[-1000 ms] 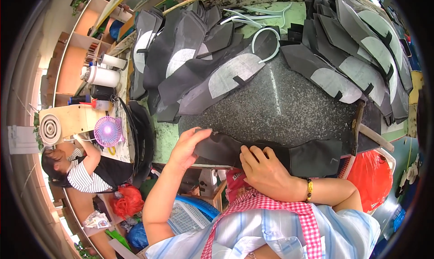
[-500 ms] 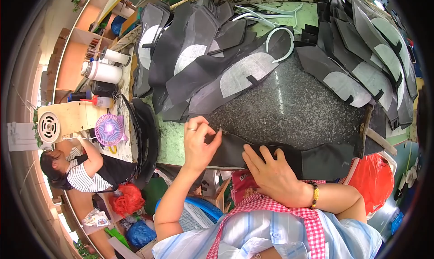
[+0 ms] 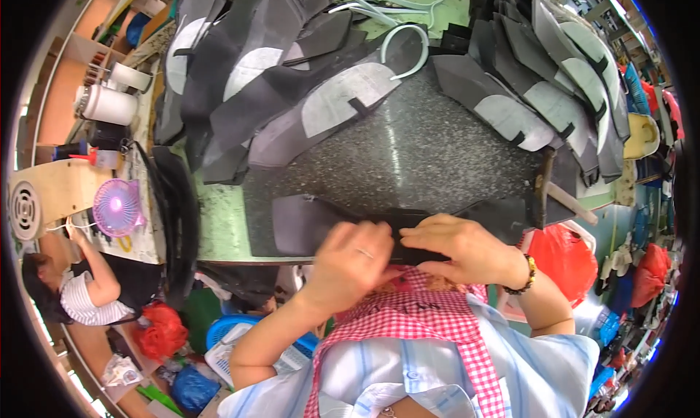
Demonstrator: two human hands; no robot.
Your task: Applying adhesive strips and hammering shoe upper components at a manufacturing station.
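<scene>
A long, dark, leather-like panel [image 3: 306, 221] lies along the near edge of the stone slab, its wide grey end at the left and its black end at the right. My left hand [image 3: 354, 261], with a ring, is curled over the panel's near edge around the middle, slightly blurred, fingertips hidden. Close beside it, my right hand [image 3: 459, 247], with a beaded bracelet, has its fingers bent over the black middle and the thumb underneath, closed on the edge. To the right of the panel, a hammer [image 3: 543, 188] lies on the slab.
Stacked grey panels with pale patches [image 3: 339, 101] cover the slab's far left; more panels [image 3: 514, 119] fan out at right. White piping strips [image 3: 386, 8] lie at the back. At left are a purple fan [image 3: 117, 206] and another person [image 3: 91, 287]. A red bag [image 3: 561, 261] hangs right.
My left hand has moved from the panel's left end to its middle, beside my right hand. The panel's left end now lies uncovered. The whole view has shifted.
</scene>
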